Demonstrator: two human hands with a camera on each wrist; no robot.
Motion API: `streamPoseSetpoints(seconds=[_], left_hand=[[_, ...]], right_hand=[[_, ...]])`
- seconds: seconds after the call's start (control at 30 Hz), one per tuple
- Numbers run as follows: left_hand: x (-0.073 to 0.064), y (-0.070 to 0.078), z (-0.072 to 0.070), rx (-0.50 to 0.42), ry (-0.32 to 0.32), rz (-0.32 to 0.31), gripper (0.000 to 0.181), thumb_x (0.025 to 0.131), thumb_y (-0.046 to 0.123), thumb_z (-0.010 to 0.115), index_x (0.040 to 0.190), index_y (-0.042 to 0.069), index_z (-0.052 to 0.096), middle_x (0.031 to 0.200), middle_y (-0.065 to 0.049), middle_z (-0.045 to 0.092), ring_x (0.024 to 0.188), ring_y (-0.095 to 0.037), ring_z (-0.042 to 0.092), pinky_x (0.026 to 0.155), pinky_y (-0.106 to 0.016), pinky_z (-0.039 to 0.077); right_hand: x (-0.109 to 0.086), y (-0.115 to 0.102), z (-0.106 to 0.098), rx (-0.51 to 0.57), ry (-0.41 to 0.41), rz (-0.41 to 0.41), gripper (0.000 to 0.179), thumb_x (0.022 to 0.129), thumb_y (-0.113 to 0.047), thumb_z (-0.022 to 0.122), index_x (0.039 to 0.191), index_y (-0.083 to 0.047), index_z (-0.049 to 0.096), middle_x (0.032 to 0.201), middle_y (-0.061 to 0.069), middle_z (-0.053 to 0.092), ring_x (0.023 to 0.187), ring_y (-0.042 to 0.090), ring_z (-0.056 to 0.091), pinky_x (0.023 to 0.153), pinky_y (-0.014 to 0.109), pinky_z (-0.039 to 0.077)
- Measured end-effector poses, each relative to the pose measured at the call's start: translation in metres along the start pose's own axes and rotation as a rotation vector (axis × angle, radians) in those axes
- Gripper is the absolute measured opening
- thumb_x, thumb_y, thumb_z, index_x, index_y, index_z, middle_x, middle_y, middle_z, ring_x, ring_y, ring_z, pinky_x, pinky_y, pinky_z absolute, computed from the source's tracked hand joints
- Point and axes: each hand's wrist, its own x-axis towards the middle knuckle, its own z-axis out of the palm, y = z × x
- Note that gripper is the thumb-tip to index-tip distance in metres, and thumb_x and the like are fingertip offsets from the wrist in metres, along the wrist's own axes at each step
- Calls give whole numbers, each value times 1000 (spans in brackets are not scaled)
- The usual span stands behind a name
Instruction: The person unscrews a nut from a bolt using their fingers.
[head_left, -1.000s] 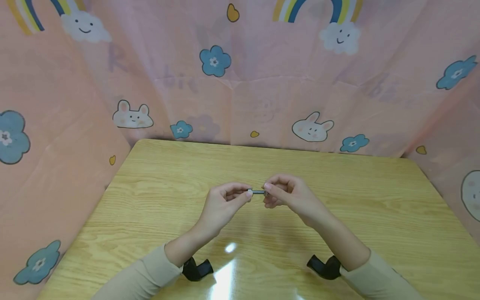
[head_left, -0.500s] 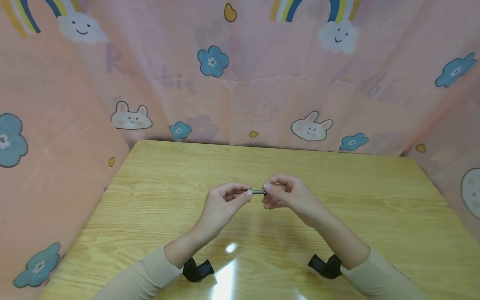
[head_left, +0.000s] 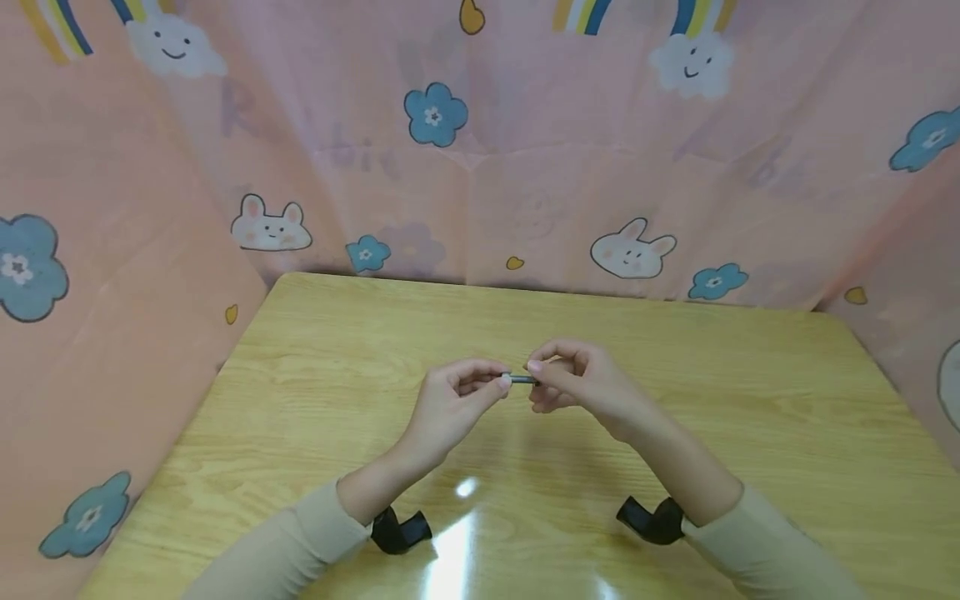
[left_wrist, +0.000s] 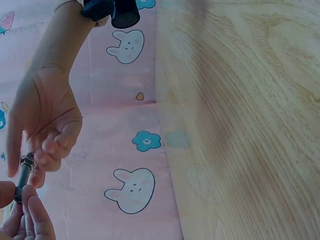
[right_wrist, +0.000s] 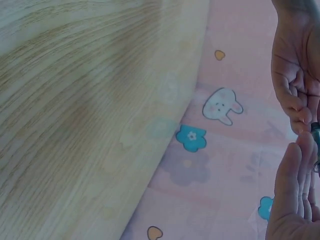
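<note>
From where I stand, the head view shows the bolt [head_left: 522,379] held level, near the middle of the frame, above the wooden table [head_left: 337,325]. The left hand [head_left: 457,396] pinches its left end between thumb and fingers, probably to keep the bolt steady while leaving the shank bare. The right hand [head_left: 581,383] meets the other end with fingers bent. Lower down, a black wrist camera [head_left: 401,531] sits at the left cuff, likely angled to watch the work; patterned cloth [head_left: 517,187] hangs behind. In the left wrist view, the bolt stands at lower left, slightly tilted, its thick head [left_wrist: 19,194] between left thumb and finger; what looks like a nut [left_wrist: 27,161] rings the upper end, beside the curled right fingers. The right thumb seems apart from it, so I cannot tell whether that hand pinches it. In the right wrist view, the bolt slips half out at the right edge between both hands, hiding the grip.
</note>
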Motion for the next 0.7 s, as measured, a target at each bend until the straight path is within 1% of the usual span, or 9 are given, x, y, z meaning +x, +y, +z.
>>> streamPoseSetpoints(seconds=[0.1, 0.17, 0.3, 0.4, 0.47, 0.57, 0.63, 0.7], left_hand=[[0, 1, 0, -2, 0, 1, 20, 89, 15, 63, 103, 0, 67, 93, -14, 67, 89, -29, 65, 79, -32, 53], [-1, 2, 0, -3, -1, -1, 20, 89, 15, 63, 103, 0, 67, 94, -14, 67, 89, -30, 65, 79, -31, 53], [0, 2, 0, -12, -6, 3, 21, 89, 14, 64, 103, -1, 66, 94, -16, 66, 89, -31, 64, 79, -31, 53], [-1, 2, 1, -15, -9, 5, 20, 89, 14, 64, 103, -1, 67, 93, -15, 66, 88, -30, 65, 78, -30, 53], [-1, 2, 2, -7, -7, 7, 20, 89, 14, 64, 103, 0, 67, 92, -13, 67, 87, -28, 65, 77, -30, 53], [-1, 3, 2, -1, -8, 14, 21, 89, 15, 64, 103, 0, 67, 92, -12, 67, 87, -27, 65, 77, -30, 53], [-2, 4, 3, 0, -11, 13, 21, 89, 15, 64, 104, 0, 66, 92, -12, 67, 87, -26, 65, 77, -30, 53], [-2, 5, 2, -7, -16, 9, 21, 90, 15, 63, 104, 0, 66, 93, -12, 66, 88, -27, 65, 77, -30, 53]], right_hand=[[-1, -1, 1, 8, 2, 21, 23, 95, -15, 54, 102, 7, 54, 69, 6, 63, 62, 16, 63, 68, 38, 56], [-2, -1, 0, 11, 6, 11, 19, 94, -13, 55, 99, 6, 54, 69, 5, 63, 62, 16, 63, 68, 37, 56], [-4, 1, -2, 3, 13, -35, 12, 88, -6, 62, 96, 1, 57, 79, 5, 63, 71, 15, 63, 72, 36, 55], [-7, 0, -3, -23, 17, -57, 20, 83, -2, 67, 100, 0, 57, 91, 6, 62, 81, 16, 62, 74, 33, 54], [-8, -1, -3, -35, 23, -56, 23, 83, -3, 67, 104, 0, 56, 94, 7, 62, 83, 17, 63, 75, 33, 54], [-8, -3, -3, -29, 22, -36, 21, 90, -10, 61, 106, 1, 54, 89, 7, 66, 79, 18, 66, 75, 36, 55], [-8, -4, -2, -11, 19, -27, 18, 92, -13, 58, 102, 2, 54, 81, 7, 67, 74, 18, 67, 74, 38, 55], [-9, -4, -2, -5, 17, -41, 15, 92, -11, 58, 98, 2, 55, 79, 5, 67, 73, 17, 66, 74, 36, 55]])
